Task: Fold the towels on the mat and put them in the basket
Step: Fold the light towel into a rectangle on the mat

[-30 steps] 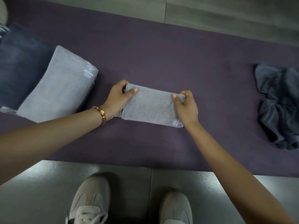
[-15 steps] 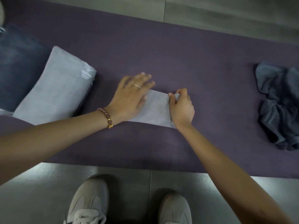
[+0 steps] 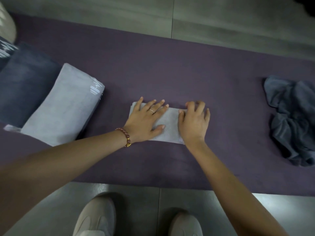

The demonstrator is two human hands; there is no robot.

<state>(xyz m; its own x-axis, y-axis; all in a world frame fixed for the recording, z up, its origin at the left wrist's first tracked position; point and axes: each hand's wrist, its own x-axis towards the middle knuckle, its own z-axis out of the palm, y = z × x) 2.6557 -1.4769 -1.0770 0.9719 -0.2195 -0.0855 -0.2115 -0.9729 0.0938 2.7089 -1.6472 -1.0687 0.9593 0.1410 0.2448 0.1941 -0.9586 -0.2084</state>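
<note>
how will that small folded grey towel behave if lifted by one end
Probably floppy: the folded towel is thin layered cloth, so an unsupported end would likely sag open. Probably light, being small and flat on the mat.

No text, brand, number or sign is showing clearly enough to read. The folded light grey towel (image 3: 64,106) at the left is carrying a few white marks (image 3: 95,86) near its far corner, but they are coming through only as blurred stripes, not as letters. The dark cloth (image 3: 4,48) at the left edge is showing a similar white pattern, and it too is staying illegible.
</note>
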